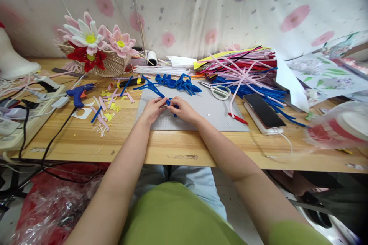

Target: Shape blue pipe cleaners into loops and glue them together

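On the grey cutting mat at the front of the wooden table, the left hand and right hand are meeting fingertip to fingertip, both pinching a blue pipe cleaner whose loose end is trailing back toward the finished blue loops. The grip point is appearing partly hidden by the fingers, so the bend itself is not verifiable. If twisting pressure is running uneven, the wire is probably kinking or slipping free, and its tail is risking a snag on the scissors lying just beside.

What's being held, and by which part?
Both hands, left hand and right hand, pinch one blue pipe cleaner at its near end, fingertips meeting over the grey mat.
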The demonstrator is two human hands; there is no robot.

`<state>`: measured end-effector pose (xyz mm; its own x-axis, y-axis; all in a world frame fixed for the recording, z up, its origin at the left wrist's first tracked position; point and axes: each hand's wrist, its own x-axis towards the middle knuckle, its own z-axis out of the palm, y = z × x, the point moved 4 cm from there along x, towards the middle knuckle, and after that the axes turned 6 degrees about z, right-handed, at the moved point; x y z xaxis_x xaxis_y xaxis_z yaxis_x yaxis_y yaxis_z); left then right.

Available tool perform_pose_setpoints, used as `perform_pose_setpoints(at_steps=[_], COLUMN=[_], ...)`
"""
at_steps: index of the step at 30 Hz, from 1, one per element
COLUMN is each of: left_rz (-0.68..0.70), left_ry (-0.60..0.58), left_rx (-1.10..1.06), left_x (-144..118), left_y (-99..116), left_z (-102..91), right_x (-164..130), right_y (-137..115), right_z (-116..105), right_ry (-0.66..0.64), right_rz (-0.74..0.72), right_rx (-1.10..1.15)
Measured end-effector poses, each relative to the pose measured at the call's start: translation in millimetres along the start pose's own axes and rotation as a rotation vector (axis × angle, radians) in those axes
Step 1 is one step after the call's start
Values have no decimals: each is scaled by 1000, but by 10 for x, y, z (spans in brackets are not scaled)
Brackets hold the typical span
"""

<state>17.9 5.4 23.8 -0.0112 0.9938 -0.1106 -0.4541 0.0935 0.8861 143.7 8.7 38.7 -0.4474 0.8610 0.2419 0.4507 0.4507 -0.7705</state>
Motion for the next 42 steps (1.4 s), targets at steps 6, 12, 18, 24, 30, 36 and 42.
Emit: perform_pose_setpoints(at_steps=[6, 12, 18, 24, 30, 36, 42], left_rz=[46, 27, 132, 200, 188, 188, 172], left_ry=[147, 107, 60, 68, 83, 17, 41], left_rx=[-104, -123, -80, 61, 86, 58, 11], left_x=[8, 48, 96, 85, 59, 63, 71], left_y=[-22, -36, 10, -22, -35, -33, -19], left_z=[-7, -15, -25, -27, -27, -3, -8], right_x=[20, 19, -4, -24, -28, -59, -35], right_y=[-73, -37, 61, 81, 89, -6, 72], right_z=[3, 32, 43, 77, 127, 127, 162], right_ry=[-33, 31, -96, -196, -213, -275, -265], right_rz=[-18, 68, 293, 374, 356, 425, 426], right_rx=[-44, -29, 588, 619, 516, 724, 827])
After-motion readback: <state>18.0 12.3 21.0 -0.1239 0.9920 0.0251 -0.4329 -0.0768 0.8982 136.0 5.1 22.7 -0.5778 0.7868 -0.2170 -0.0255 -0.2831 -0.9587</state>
